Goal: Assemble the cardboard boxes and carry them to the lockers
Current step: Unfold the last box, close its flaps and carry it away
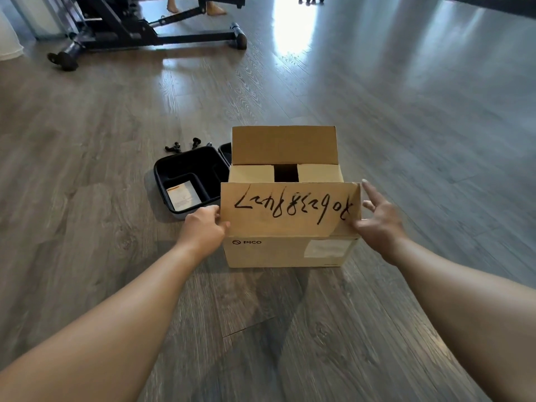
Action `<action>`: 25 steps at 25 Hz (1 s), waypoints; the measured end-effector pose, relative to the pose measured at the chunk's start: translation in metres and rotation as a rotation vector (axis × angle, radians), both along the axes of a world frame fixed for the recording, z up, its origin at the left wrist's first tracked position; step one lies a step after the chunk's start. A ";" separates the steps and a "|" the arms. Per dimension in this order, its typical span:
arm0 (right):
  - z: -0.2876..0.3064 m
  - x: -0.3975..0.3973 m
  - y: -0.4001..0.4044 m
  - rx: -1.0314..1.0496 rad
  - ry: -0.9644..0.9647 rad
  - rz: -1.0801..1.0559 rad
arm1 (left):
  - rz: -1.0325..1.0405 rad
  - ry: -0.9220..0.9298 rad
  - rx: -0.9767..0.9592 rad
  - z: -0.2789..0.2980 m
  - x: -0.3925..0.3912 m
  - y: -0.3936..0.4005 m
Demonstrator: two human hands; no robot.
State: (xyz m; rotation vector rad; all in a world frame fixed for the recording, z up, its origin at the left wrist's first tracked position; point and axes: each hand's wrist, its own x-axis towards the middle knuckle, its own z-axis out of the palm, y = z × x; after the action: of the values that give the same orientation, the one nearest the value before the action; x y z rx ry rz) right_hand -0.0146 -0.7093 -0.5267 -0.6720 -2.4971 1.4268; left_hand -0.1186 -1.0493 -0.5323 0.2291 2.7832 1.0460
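cardboard box [285,250] sits on the wood floor [406,140], roughly centre frame, top partly folded: both short flaps down with a dark gap between, far flap [284,145] standing at 12 o'clock, near flap [290,208] raised toward the camera. left hand [203,227] pinches the near flap's 9 o'clock edge; right hand [380,219] has fingers spread and loose at the 3 o'clock edge, touching at most. Probably steadying the flap square before folding it down. Writing: "PICO" logo on front wall, handwritten marker digits upside-down on the flap, roughly "206238...", white label unreadable. Open black case [191,181] at the box's 9 o'clock
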 end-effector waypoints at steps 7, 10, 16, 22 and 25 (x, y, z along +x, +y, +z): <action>-0.020 0.009 0.007 0.081 -0.081 -0.081 | -0.099 -0.003 -0.198 -0.001 -0.012 0.006; -0.016 0.003 0.009 0.159 -0.074 -0.198 | -0.204 0.055 -0.196 -0.004 -0.007 0.007; -0.006 -0.036 0.025 -0.055 -0.259 -0.311 | -0.308 0.069 -0.135 -0.003 0.002 0.013; 0.001 -0.047 0.043 -0.442 -0.216 -0.264 | -0.274 -0.042 -0.110 -0.003 0.008 0.016; 0.002 -0.045 0.042 -0.522 -0.137 -0.257 | -0.250 -0.028 -0.112 -0.005 0.009 0.023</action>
State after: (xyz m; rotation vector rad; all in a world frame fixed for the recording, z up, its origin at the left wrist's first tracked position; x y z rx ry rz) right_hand -0.0597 -0.6669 -0.5248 -1.1664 -2.0232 1.9932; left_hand -0.1093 -1.0261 -0.5373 0.5267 2.6891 0.8246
